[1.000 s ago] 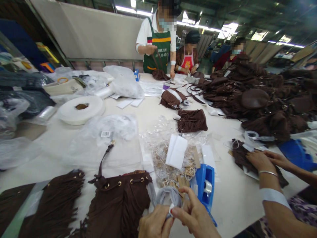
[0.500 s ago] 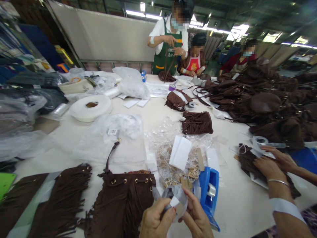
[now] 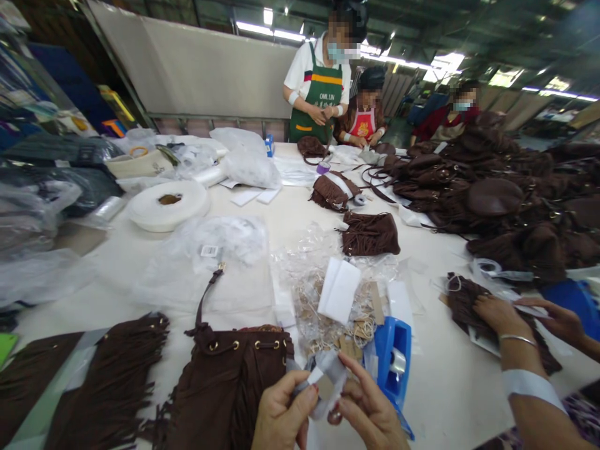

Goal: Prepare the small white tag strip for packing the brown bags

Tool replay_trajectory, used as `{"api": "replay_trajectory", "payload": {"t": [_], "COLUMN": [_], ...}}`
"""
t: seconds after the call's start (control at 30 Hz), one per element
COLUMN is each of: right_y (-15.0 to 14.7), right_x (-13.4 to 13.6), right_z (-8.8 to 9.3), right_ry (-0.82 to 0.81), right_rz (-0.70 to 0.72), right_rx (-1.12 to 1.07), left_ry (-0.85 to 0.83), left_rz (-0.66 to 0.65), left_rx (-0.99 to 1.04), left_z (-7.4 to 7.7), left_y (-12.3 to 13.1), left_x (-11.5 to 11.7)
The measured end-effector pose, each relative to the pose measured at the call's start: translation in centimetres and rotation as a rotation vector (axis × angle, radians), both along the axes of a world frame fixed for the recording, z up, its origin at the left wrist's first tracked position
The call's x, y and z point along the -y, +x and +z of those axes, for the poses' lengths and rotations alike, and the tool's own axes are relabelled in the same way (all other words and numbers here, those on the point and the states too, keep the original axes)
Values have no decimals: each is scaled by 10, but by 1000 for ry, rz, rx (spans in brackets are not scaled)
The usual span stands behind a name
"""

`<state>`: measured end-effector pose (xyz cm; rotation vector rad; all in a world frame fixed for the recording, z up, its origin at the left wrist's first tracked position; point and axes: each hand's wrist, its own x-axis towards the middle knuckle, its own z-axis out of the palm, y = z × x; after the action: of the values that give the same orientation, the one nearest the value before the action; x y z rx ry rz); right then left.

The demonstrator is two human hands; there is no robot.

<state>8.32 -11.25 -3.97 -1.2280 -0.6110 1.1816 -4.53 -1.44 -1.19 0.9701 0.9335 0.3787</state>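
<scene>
Low in the middle, my left hand (image 3: 284,409) pinches a translucent plastic strip (image 3: 334,365) that curls into a loop. My right hand (image 3: 370,406) grips the other side of that loop between thumb and fingers. A small white piece (image 3: 316,375) shows inside the loop by my left thumb; its kind is unclear. Just left of my hands lies a dark brown fringed bag (image 3: 229,375) with gold eyelets and a buckled strap. A blue tape dispenser (image 3: 394,356) stands beyond my right hand. Above my hands are stringed tags (image 3: 347,347) in clear plastic, with white cards (image 3: 338,289) on them.
A co-worker's hands (image 3: 501,315) handle a brown fringed bag at right. Brown bags (image 3: 492,194) are heaped behind. A white roll (image 3: 167,203), clear plastic bags (image 3: 220,240) and a wrapped fringed bag (image 3: 107,375) lie at left. Several people (image 3: 321,81) stand across the table.
My hands have shifted slightly left, and the plastic loop between them looks narrower and more crumpled. Across the table, the green-aproned person's hands have lowered. The co-worker's hands at right have moved slightly.
</scene>
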Motion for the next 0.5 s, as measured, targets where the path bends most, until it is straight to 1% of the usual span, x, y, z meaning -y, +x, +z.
{"api": "replay_trajectory", "payload": {"t": [0.03, 0.1, 0.2, 0.27, 0.33, 0.4, 0.5], "right_y": [1, 3, 11, 19, 27, 33, 34], "right_x": [1, 2, 0, -5, -12, -18, -23], "right_z": [0, 2, 10, 19, 29, 38, 44], "right_ry": [20, 61, 183, 305, 385, 418, 455], "right_rz": [11, 33, 87, 162, 222, 236, 205], "right_rx": [58, 265, 715, 1027, 1297, 1456, 1510], "left_ry": [-11, -36, -70, -82, -89, -97, -102], "left_rz": [21, 38, 49, 49, 38, 26, 8], "left_rx": [10, 23, 22, 24, 28, 32, 24], "left_z": [-1, -3, -5, -5, -3, -2, -3], "left_y": [0, -1, 0, 1, 2, 2, 3], "left_x": [-1, -1, -2, -2, -3, -4, -5]}}
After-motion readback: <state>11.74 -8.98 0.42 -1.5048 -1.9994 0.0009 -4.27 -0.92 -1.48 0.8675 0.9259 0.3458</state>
